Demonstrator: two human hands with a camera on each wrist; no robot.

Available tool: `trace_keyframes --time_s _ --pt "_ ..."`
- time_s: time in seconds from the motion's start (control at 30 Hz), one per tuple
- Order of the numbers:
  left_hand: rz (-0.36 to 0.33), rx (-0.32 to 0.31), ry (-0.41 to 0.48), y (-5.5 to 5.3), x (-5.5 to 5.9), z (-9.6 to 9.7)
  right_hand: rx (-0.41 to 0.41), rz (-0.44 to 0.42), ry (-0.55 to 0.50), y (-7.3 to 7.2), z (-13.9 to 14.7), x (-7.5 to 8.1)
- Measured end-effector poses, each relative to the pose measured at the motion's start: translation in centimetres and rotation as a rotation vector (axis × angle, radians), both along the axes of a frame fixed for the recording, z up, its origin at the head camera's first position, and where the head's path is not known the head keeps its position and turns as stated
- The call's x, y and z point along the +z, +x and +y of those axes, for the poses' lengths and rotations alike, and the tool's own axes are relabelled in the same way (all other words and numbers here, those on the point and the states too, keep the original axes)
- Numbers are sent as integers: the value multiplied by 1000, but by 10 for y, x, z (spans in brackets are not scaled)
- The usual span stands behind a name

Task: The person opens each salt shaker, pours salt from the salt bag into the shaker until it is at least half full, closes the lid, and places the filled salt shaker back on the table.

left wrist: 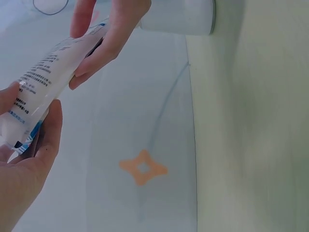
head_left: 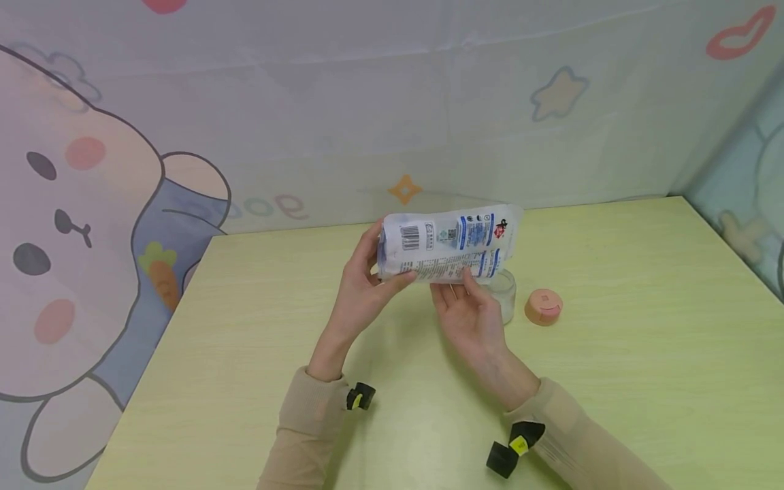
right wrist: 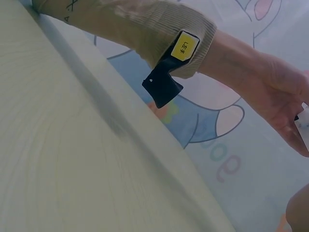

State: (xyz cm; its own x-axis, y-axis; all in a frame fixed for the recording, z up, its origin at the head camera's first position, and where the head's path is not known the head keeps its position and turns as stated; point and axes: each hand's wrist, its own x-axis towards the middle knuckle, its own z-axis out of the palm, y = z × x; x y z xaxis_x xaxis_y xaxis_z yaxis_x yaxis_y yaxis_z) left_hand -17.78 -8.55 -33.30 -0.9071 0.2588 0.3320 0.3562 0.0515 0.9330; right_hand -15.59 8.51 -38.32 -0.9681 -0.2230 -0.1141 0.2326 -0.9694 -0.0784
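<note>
A white plastic packet (head_left: 450,245) with blue print and a barcode is held up above the table, its long side running left to right. My left hand (head_left: 361,292) grips its left end, thumb in front and fingers behind. At the packet's lower edge is my right hand (head_left: 468,316), palm turned up. In the left wrist view, the right hand (left wrist: 113,34) has the packet (left wrist: 53,77) between thumb and fingers. Partly hidden behind that hand stands a clear jar (head_left: 507,299). The right wrist view catches the left hand (right wrist: 275,92) and only a sliver of the packet.
A round orange-pink lid (head_left: 544,307) lies on the light yellow-green table (head_left: 643,354), to the right of the jar. Behind the table hangs a printed cloth (head_left: 343,122) with a cartoon animal at left. Both sleeves carry black wrist mounts.
</note>
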Motion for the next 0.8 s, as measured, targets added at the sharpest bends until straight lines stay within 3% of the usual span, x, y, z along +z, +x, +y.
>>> trace_keyframes --time_s 0.57,0.8 --pt "20 26 61 1 -2 4 30 12 -71 1 0 -1" --pt "15 35 70 1 -2 3 8 20 -31 1 -1 0"
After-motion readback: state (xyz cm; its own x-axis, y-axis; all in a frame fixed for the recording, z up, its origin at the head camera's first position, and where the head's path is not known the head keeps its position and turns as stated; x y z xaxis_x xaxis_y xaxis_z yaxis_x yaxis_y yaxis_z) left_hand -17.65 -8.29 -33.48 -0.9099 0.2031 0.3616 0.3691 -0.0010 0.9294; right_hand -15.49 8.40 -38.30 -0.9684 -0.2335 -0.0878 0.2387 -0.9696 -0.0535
